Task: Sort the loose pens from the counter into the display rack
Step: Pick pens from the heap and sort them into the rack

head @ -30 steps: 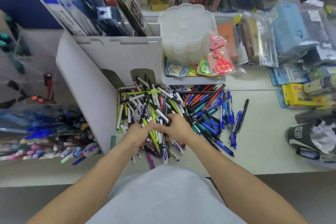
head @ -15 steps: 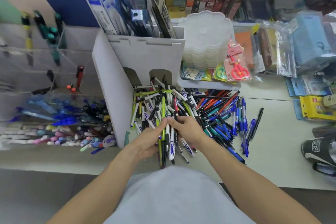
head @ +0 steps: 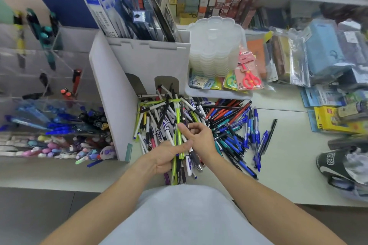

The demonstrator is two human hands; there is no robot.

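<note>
A big heap of loose pens [head: 225, 123] covers the white counter [head: 288, 155]: white, green and black ones at the left, blue, red and teal ones at the right. My left hand [head: 166, 155] grips a bundle of pens [head: 180, 157], lime green and white among them, with the thumb across the top. My right hand [head: 196, 136] hovers just above that bundle, fingers loosely curled and holding nothing I can see. The clear acrylic display rack [head: 45, 105] stands at the left, with blue, black and pastel pens in its compartments.
A white divider stand [head: 111, 101] with packaged refills separates the rack from the heap. A stack of clear plastic trays [head: 216, 45] and packs of scissors [head: 249, 77] sit behind the pens. Bagged stationery fills the right side; a dark bag [head: 338, 163] lies at the counter's right edge.
My left hand has gathered pens from the heap into a bundle and lifted them slightly. My right hand has come off the pens. The view has shifted so the rack shows more.
</note>
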